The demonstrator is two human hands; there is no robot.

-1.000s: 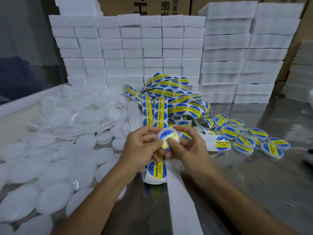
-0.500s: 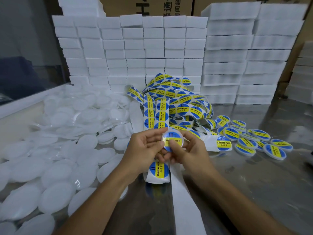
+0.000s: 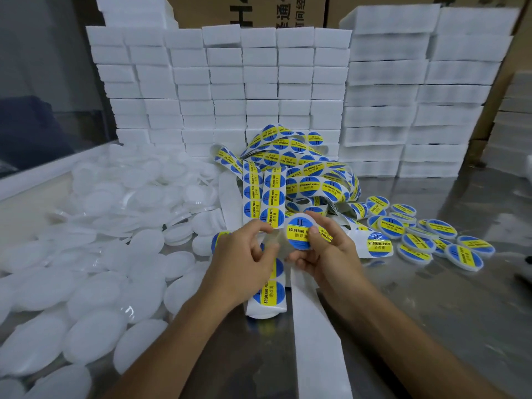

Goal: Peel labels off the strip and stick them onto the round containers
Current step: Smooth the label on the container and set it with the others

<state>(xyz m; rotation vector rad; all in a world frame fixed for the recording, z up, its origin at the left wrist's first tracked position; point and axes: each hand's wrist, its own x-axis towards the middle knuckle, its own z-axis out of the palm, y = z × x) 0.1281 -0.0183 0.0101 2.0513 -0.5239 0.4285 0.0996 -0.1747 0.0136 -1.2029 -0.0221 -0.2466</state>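
Labelled container [image 3: 299, 233] pinched in right hand [image 3: 328, 254], face toward camera. Left hand [image 3: 244, 254] just beside at 9 o'clock, loosely curled, holding nothing visible. Finished pile [image 3: 426, 237] at 3 o'clock; right hand nearer.

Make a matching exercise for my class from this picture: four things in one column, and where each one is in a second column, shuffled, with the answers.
Things
1. plain white containers
2. finished labelled containers
3. tangled label strip
4. white foam blocks

Places
A. stacked like a wall at the back
B. heaped in the middle of the table
C. spread across the table's left side
D. laid out on the right of the table

Pairs: 1-C, 2-D, 3-B, 4-A
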